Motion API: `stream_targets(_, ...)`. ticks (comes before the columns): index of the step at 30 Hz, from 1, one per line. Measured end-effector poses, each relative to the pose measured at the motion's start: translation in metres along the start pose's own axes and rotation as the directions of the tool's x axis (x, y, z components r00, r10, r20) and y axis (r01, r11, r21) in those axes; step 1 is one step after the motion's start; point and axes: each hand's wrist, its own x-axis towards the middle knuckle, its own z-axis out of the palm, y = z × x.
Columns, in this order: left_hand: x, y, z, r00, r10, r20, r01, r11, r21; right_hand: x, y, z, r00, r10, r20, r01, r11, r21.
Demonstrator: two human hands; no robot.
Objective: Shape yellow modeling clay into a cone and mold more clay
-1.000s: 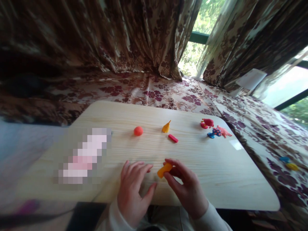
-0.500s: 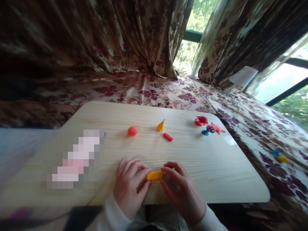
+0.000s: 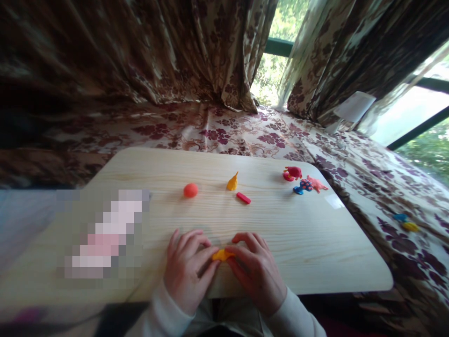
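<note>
A small lump of yellow-orange modelling clay [image 3: 220,255] is pinched between both hands near the table's front edge. My left hand [image 3: 189,271] grips its left end with thumb and index finger. On the other end, the thumb and index finger of my right hand [image 3: 257,271] close in the same way. Beyond the hands lie an orange-red ball [image 3: 190,190], a yellow drop-shaped piece with a pointed tip [image 3: 232,181] and a short red bar [image 3: 243,198].
Small clay-like figures stand at the table's [image 3: 298,252] back right: a dark red one [image 3: 293,173], a blue one with dots [image 3: 303,186] and a pink one [image 3: 317,183]. A blurred-out pinkish area [image 3: 108,234] covers the left. Blue and yellow pieces [image 3: 409,226] lie on flowered fabric.
My left hand has taken hold of the clay's left end, which only my right hand held at first. The clay now looks thinner and misshapen. The view has shifted slightly.
</note>
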Motion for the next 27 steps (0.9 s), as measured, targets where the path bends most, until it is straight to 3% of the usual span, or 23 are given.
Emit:
stream_targets(10, -0.007, -0.009, -0.006, 0.999, 0.034, 0.035, -0.036, 0.998, 0.049, 0.005, -0.004, -0.006, 0.998, 0.01, 0.061, -0.01, 1.0, 0.002)
stream_targets(20, -0.006, 0.008, -0.008, 0.998, -0.057, 0.013, 0.058, 0.996, -0.064, -0.003, -0.004, -0.004, 0.997, -0.028, 0.071, 0.025, 0.999, 0.043)
stream_targets(27, -0.002, 0.011, -0.008, 0.999, -0.038, 0.006, 0.039, 0.997, -0.062, -0.002, -0.006, -0.004, 0.997, -0.026, 0.079, 0.025, 1.0, 0.002)
